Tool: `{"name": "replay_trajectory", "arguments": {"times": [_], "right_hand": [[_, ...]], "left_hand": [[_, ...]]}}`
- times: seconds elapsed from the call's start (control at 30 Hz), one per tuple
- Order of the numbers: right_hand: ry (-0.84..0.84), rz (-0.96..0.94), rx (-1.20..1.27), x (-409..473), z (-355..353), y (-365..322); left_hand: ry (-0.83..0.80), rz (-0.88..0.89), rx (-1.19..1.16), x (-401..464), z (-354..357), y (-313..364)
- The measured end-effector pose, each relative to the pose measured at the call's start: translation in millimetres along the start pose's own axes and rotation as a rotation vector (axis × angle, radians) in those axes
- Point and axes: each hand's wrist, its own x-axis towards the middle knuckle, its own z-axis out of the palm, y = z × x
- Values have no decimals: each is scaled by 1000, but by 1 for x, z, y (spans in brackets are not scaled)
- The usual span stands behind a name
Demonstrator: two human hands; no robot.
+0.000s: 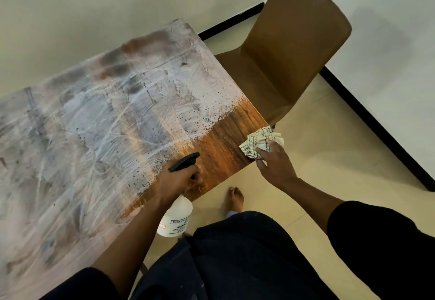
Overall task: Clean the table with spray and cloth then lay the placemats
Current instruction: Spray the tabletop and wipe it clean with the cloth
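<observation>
- You are in the cleaning step: the wooden desk [98,120] is coated with whitish smeared film over most of its top, from about 9 o'clock to 1 o'clock in view.
- Only the near corner at about 4 o'clock shows clean brown wood.
- Your left hand [179,177] is curled round the neck of the spray bottle [175,219], near the desk's front edge; its black nozzle points toward 2 o'clock.
- The bottle is white and opaque, so its contents cannot be seen.
- Your right hand [275,163] presses the folded patterned cloth [259,143] onto the corner at 3 o'clock, fingers fairly flat.
- Next, likely wipe from the clean corner toward 10 o'clock.
- No placemats are in view.
- A brown chair [292,47] stands at 1 o'clock.
</observation>
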Motion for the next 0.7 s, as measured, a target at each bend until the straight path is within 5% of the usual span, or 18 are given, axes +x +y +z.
{"name": "replay_trajectory", "arguments": {"times": [0.4, 0.7], "right_hand": [[-134, -366, -140, -59, 88, -167], [-385, -744, -215, -99, 160, -316]], "left_hand": [[168, -71, -69, -60, -102, -79], [395, -200, -136, -116, -180, -170]]}}
